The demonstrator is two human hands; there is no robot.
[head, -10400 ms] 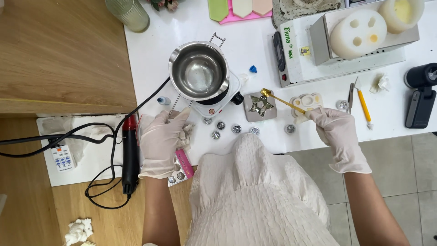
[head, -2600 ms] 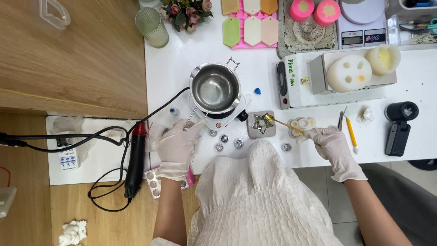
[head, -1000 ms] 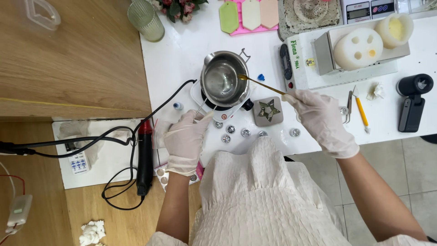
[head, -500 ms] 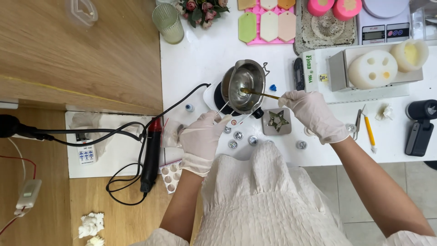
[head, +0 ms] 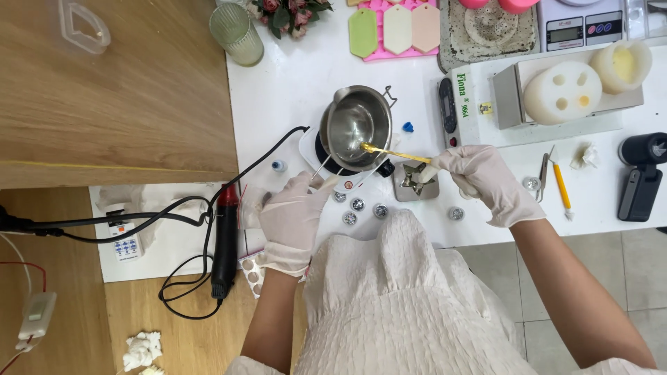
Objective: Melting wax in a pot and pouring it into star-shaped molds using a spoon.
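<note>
A person in a cream, crinkled top stands at a white counter, both hands in pale disposable gloves. The right hand pinches the handle end of a slim gold spoon, its grip closed tight around it. The spoon is long and thin, shiny yellow metal, lying nearly level, with its small bowl reaching over the near rim of a steel melting pot. The pot is round and polished, with a pour spout and a wire handle, and it sits tilted on a small white electric hot plate. The left hand is closed on the pot's thin wire handle at the counter's front edge.

Just beneath the spoon's handle lies a grey square slab carrying a metal star-shaped cutter. A row of small round silver tins sits between the hot plate and the person. To the left, a black and red heat gun rests with its black cord looping away. To the right lie a yellow-handled tool and a black device.
</note>
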